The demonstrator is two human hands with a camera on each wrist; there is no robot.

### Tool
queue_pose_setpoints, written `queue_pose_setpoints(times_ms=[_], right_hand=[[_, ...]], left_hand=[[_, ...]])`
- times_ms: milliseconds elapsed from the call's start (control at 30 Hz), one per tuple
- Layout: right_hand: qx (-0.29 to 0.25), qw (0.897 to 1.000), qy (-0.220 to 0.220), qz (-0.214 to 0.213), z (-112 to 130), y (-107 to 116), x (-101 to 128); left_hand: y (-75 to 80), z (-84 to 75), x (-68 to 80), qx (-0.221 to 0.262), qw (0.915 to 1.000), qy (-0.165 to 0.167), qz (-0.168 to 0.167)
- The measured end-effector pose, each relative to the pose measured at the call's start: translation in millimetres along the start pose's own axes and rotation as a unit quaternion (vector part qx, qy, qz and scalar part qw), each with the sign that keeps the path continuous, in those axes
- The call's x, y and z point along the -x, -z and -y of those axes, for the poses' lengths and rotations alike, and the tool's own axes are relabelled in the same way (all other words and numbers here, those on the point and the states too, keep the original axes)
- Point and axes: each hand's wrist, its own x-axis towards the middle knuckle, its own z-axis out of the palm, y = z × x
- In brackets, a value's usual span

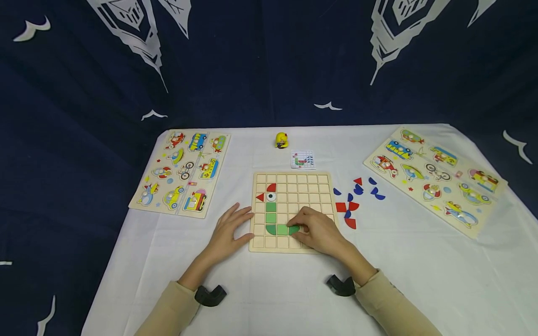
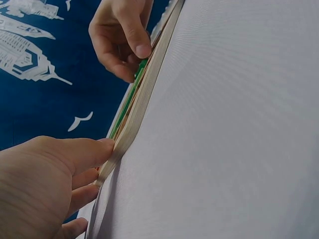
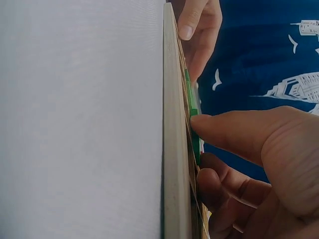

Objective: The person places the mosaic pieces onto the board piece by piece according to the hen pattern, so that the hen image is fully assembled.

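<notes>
L hand (image 1: pixel 229 228) lies flat, fingers straight, vs left edge of grid board (image 1: pixel 323 179) to steady it, w/ R hand (image 1: pixel 317 229) pinching green piece (image 1: pixel 293 229) into a near-edge cell.

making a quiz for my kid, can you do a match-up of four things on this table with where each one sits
Things:
1. yellow toy
2. pattern card
3. loose blue pieces
4. left hand

Places:
A. right of the grid board
B. against the board's left edge
C. at the table's far edge
D. just behind the board

Pairs: 1-C, 2-D, 3-A, 4-B
</notes>
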Motion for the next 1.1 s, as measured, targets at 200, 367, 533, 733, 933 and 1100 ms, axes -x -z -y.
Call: queue_pose_setpoints(times_ms=[200,367,533,733,933,1100], right_hand=[[-0.001,1.0,0.006,-0.002,-0.8,1.1,1.3],[-0.001,1.0,-0.004,-0.004,-0.9,4.7,3.6],[-0.007,0.999,-0.024,-0.025,-6.3,16.5,8.9],[-0.014,0.997,-0.036,-0.065,-27.5,39.8,21.7],[-0.003,0.991,-0.054,-0.123,-48.0,65.7,36.5],[0.009,0.986,-0.09,-0.138,-62.4,78.7,40.6]], left_hand=[[-0.5,-1.3,-0.6,0.001,1.0,0.001,0.0],[-1.2,-2.1,-1.3,0.002,1.0,0.0,0.001],[-1.7,-1.5,-1.5,-0.002,1.0,-0.003,-0.001],[-0.8,-1.0,-0.9,-0.007,1.0,0.001,-0.002],[1.0,-2.8,-0.1,-0.002,1.0,0.004,-0.001],[0.3,-3.0,0.0,0.002,1.0,0.006,0.001]])
